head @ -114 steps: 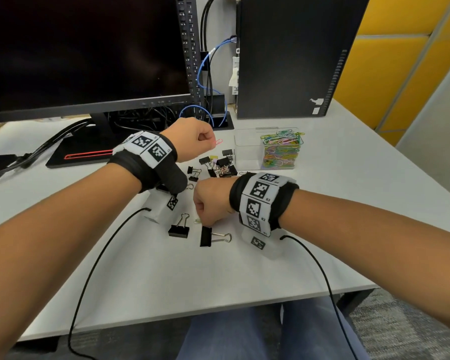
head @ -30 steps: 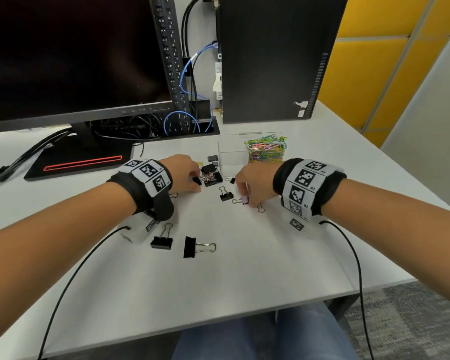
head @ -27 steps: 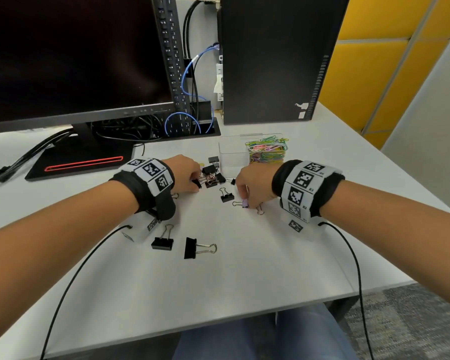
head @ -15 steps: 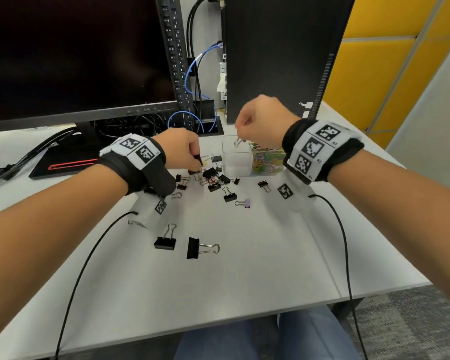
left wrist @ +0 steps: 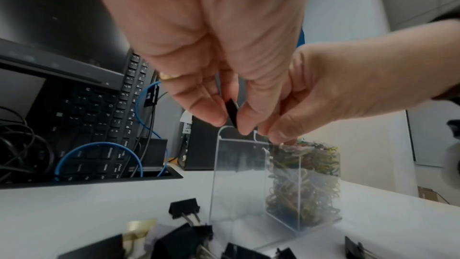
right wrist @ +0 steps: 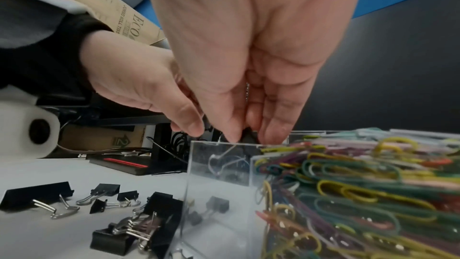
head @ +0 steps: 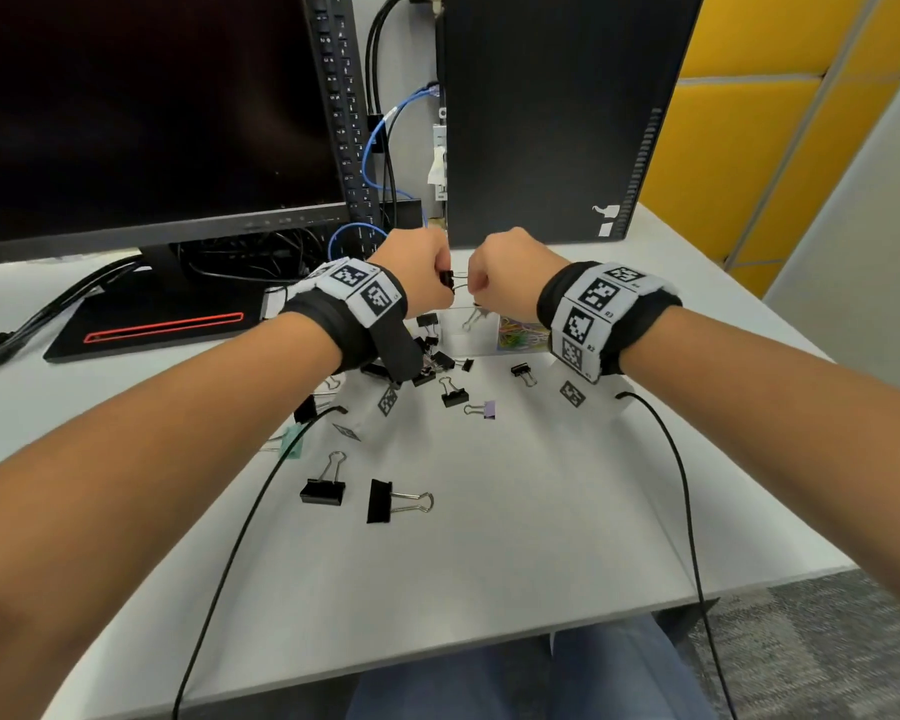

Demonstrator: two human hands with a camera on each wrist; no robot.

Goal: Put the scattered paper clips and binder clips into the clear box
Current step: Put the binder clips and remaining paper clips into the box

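— Above the box [left wrist: 239, 174], left hand [head: 421, 272] and right hand [head: 507, 270], nearly touching; directly over the empty left compartment.

— Held what?

— Left pinched a black clip [left wrist: 232, 112], long axis near vertical; right pinched another clip [right wrist: 248, 135] at the rim; fingers together, not spread.

— And the rest?

— Lay scattered on the desk [head: 515, 511], nearer the left.

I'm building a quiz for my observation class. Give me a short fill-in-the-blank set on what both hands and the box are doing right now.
1. Both hands are held above the clear box, over the compartment to the ____ of the paper clips.
2. The left hand pinches a small binder clip coloured ____.
3. The right hand pinches a small ____ clip.
4. A lone lilac binder clip lies on the ____.

Missing words: left; black; binder; desk
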